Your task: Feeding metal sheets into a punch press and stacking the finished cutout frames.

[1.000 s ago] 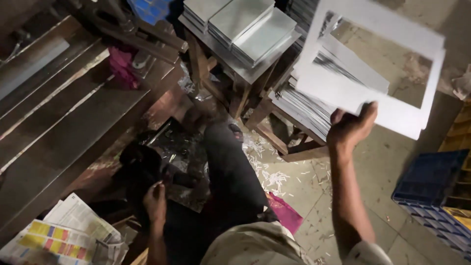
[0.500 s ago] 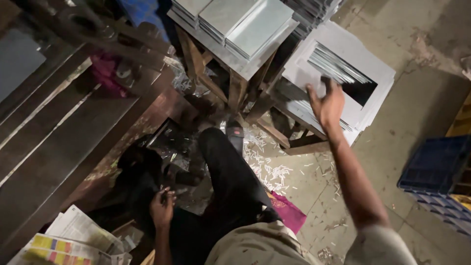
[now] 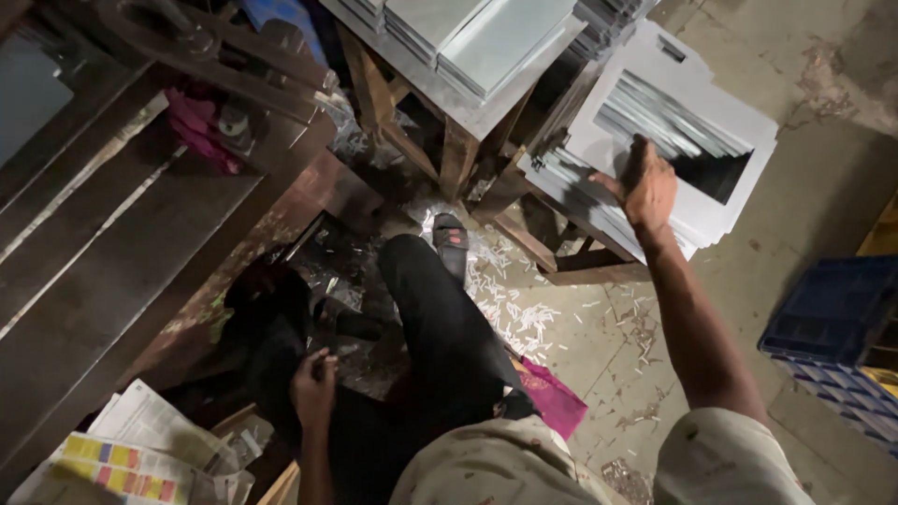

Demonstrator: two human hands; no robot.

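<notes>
Atop grey frame stack (image 3: 720, 220), right hand (image 3: 648, 192), seemingly flat.

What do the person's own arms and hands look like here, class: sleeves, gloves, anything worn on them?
Both hands are bare: no gloves show on the right hand or the left hand. The forearms are uncovered too. A short, pale beige sleeve with small dark stains covers the right upper arm. No watch, ring or band can be made out.

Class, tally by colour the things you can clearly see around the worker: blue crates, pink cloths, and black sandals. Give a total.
Blue crates: 1
Pink cloths: 2
Black sandals: 1
Total: 4
</notes>
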